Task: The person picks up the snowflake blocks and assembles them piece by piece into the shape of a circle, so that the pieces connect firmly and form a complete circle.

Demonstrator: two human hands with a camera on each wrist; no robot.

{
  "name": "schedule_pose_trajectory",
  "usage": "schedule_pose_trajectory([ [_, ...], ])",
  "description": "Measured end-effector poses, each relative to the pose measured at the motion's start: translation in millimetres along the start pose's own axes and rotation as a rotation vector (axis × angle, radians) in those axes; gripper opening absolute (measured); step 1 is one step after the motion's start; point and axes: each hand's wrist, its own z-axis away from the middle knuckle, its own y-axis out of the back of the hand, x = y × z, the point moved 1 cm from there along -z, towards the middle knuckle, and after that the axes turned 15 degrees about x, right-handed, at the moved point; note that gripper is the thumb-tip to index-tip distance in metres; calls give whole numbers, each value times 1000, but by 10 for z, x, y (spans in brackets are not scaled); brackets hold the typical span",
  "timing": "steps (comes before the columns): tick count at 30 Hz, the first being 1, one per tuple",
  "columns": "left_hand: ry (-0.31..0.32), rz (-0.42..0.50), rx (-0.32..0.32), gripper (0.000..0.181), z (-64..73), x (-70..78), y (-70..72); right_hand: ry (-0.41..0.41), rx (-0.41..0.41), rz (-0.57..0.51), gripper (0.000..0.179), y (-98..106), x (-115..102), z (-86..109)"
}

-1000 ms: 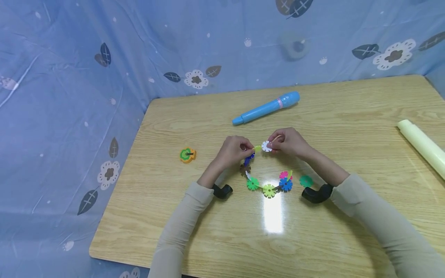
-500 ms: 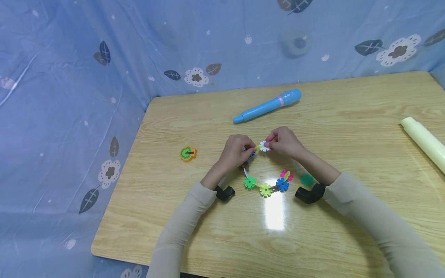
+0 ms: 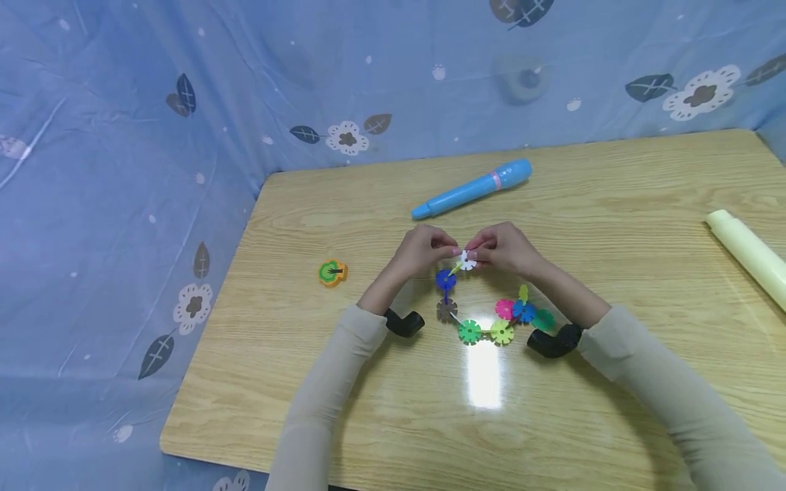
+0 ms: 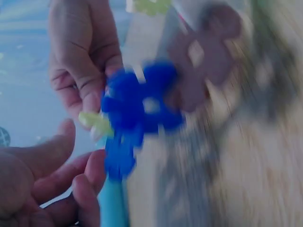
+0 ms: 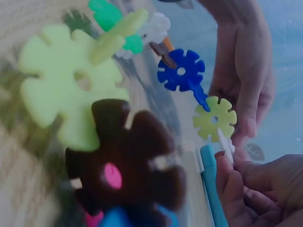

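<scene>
A chain of notched plastic snowflake discs hangs and lies in a curve on the table. At its upper end, my right hand (image 3: pixel 506 251) pinches a white disc (image 3: pixel 467 260), which is joined to a yellow disc (image 5: pixel 214 119). My left hand (image 3: pixel 424 249) is close beside that end; in the left wrist view its thumb and fingers stand apart, nothing between them. Below follow blue discs (image 3: pixel 445 279), a brown disc (image 3: pixel 447 311), a green disc (image 3: pixel 469 332) and a yellow-green disc (image 3: pixel 501 332). The far end has a blue disc (image 3: pixel 524 311) and a pink disc (image 3: pixel 505 309).
A green disc (image 3: pixel 544 320) lies near the right wrist's black mount (image 3: pixel 555 341). Behind the hands lies a blue toy microphone (image 3: pixel 471 189). At left is a tree-shaped piece (image 3: pixel 332 273); at right, a pale yellow roll (image 3: pixel 746 252). A blue curtain (image 3: pixel 393 82) backs the table.
My left hand has left its grip on the chain near the yellow disc and moved up and right beside the white disc. The chain's lower part has swung right.
</scene>
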Motion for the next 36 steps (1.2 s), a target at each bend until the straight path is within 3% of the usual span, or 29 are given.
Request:
schedule_pose_trajectory([
  [5,99,189,-73,17,-32,-69,-54,57,24,31,17,34,-3,38],
  [9,153,235,-119,16,-26,-105,-51,175,-20,135,21,195,105,64],
  [12,165,220,-172,16,-19,-100,-49,251,-141,213,25,325,237,116],
  [16,161,191,-219,17,-9,-78,-54,282,-357,268,31,411,376,214],
  [20,163,194,-222,17,3,-55,-68,331,-415,345,37,421,418,288],
  [27,175,206,-196,18,-9,-101,-112,424,-308,432,24,363,404,266],
  [34,162,193,-149,18,-33,-99,-114,365,41,432,12,319,331,158],
  [36,151,188,-143,18,-43,-89,-118,396,102,415,7,285,307,161],
])
